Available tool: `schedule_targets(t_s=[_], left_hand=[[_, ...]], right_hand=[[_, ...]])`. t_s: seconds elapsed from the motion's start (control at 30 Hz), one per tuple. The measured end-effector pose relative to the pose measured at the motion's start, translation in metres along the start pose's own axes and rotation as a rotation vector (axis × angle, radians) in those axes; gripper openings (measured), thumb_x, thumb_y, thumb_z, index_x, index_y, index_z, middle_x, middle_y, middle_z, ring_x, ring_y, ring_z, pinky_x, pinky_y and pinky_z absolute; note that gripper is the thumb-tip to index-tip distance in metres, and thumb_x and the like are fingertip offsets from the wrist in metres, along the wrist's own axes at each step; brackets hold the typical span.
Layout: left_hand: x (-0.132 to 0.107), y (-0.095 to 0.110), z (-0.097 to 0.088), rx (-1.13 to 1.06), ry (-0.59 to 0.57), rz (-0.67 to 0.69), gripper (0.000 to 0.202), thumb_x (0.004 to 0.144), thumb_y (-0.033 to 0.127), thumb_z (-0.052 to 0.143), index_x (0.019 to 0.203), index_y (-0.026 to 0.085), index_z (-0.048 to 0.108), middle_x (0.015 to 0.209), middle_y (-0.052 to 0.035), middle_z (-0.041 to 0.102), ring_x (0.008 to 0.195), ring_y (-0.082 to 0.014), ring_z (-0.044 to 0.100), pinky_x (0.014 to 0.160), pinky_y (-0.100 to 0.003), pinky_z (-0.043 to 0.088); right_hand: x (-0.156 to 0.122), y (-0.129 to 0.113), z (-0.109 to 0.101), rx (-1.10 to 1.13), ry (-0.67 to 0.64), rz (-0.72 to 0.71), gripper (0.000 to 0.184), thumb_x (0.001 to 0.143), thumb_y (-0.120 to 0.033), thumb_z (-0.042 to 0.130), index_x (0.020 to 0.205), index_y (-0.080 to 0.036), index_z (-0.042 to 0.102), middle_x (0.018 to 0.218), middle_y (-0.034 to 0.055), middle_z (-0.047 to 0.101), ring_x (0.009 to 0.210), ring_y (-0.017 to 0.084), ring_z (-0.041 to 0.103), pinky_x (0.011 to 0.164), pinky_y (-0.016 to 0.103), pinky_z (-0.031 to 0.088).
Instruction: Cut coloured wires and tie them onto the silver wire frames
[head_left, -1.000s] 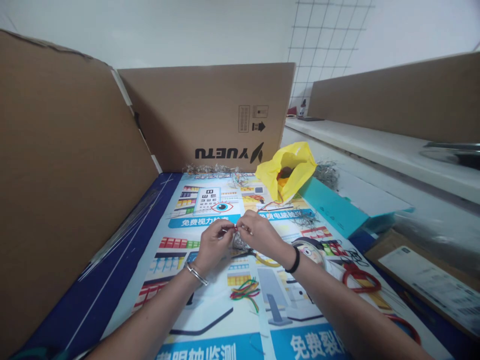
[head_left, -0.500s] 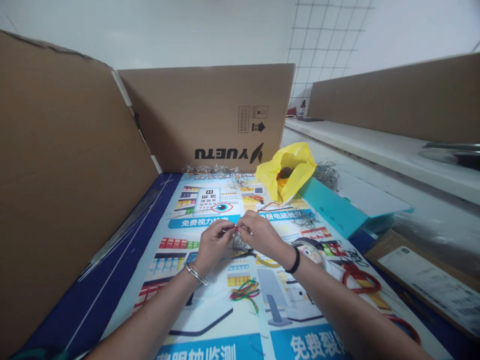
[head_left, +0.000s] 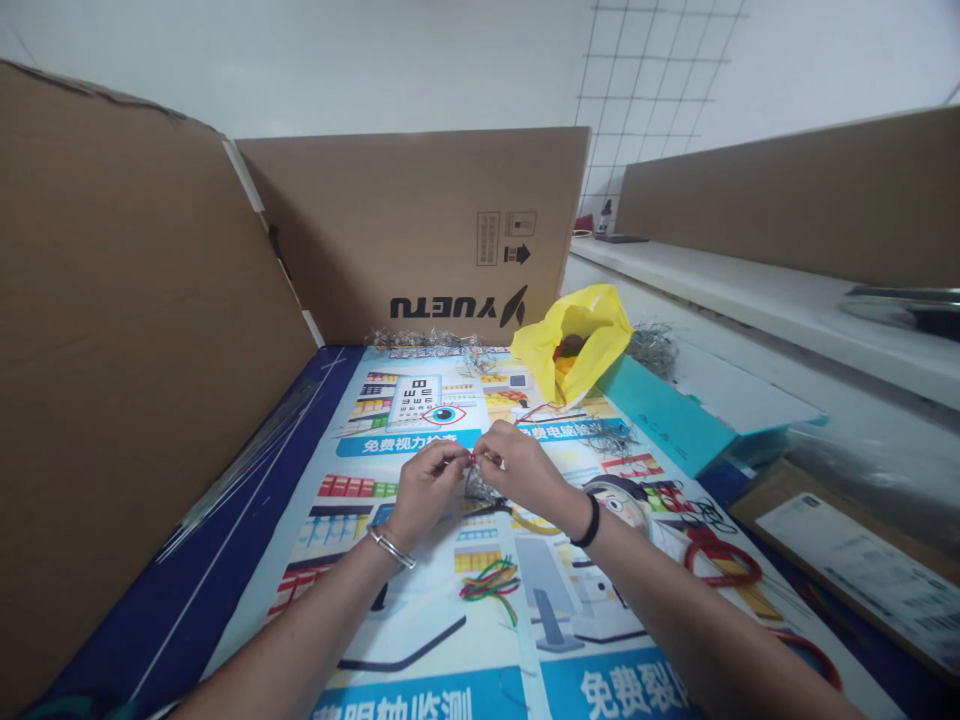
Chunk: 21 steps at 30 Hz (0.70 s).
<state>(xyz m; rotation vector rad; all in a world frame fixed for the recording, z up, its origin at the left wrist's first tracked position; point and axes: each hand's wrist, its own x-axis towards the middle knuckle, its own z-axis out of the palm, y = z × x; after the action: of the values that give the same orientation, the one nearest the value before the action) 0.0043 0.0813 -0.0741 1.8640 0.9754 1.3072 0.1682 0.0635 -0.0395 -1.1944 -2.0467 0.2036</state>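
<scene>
My left hand (head_left: pixel 424 495) and my right hand (head_left: pixel 529 475) meet over the middle of the printed sheet, fingertips almost touching. Both are closed in a pinch at a small, thin red piece (head_left: pixel 472 458); its exact kind is too small to make out. Just below the fingers shows a silvery tangle of thin wire (head_left: pixel 478 487). Under my right hand, a tool with a yellow handle (head_left: pixel 536 524) lies partly hidden. Nearer to me is a bundle of red, green and yellow strands (head_left: pixel 491 582).
Cardboard panels (head_left: pixel 412 230) wall off the back and left. At the back right stands a yellow bag (head_left: pixel 600 345) beside a turquoise box (head_left: pixel 667 415). Silvery wire scraps (head_left: pixel 427 340) line the rear edge. Red-handled scissors (head_left: pixel 724 578) and a brown parcel (head_left: pixel 780 500) lie at right.
Both hands keep almost the same place and pinch, with only a slight shift of the fingers. The red piece between them shows a little more plainly.
</scene>
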Motion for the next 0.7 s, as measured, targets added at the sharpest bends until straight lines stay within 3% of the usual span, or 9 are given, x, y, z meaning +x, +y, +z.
schedule_targets(t_s=[0.5,0.7], left_hand=[[-0.0004,0.0067,-0.0028,0.155,0.046,0.025,0.015,0.077,0.013,0.048,0.074,0.019,0.061,0.074,-0.0005,0.063,0.071,-0.0134,0.059,0.061,-0.023,0.047],[-0.0010,0.0082,-0.0031,0.279,0.084,0.027,0.012,0.077,0.014,0.048,0.072,0.019,0.058,0.072,0.0001,0.060,0.067,-0.0132,0.055,0.059,-0.023,0.043]], right_hand=[[-0.0076,0.0060,-0.0017,-0.029,0.099,-0.044,0.017,0.070,-0.005,0.050,0.075,-0.020,0.055,0.090,0.0047,0.056,0.083,0.016,0.056,0.073,0.027,0.046],[-0.0102,0.0023,-0.0042,-0.140,0.040,-0.074,0.016,0.071,-0.005,0.049,0.076,-0.019,0.054,0.093,0.0055,0.057,0.082,0.016,0.056,0.069,0.025,0.044]])
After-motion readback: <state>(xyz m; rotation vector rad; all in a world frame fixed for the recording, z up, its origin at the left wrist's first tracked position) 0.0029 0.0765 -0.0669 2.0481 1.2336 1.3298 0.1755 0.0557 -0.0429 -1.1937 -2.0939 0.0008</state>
